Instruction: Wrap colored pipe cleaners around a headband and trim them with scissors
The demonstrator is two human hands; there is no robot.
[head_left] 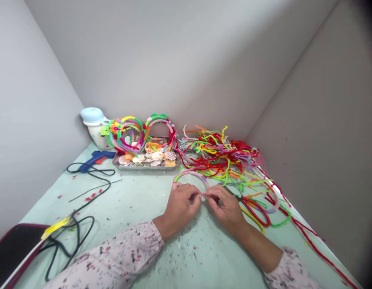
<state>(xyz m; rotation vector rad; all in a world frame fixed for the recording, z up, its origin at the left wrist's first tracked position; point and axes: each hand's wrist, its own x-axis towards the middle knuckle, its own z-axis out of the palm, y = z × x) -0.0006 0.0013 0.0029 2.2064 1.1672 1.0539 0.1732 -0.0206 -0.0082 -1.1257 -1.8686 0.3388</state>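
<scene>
Both hands meet near the middle of the pale green table. A wrapped headband in pink, green and purple arches up behind them, its ends running down to the hands. My left hand has its fingers closed on the headband's left side, thumb and forefinger pinched at a small pinkish tip. My right hand is closed too, pinching at the same spot from the right, beside the headband's right end. What exactly lies between the fingertips is too small to tell.
Behind stand a metal tray of shells, finished headbands and a white cup. At left lie a blue glue gun, black cable and a dark device. Pipe cleaners and red-handled scissors are at right.
</scene>
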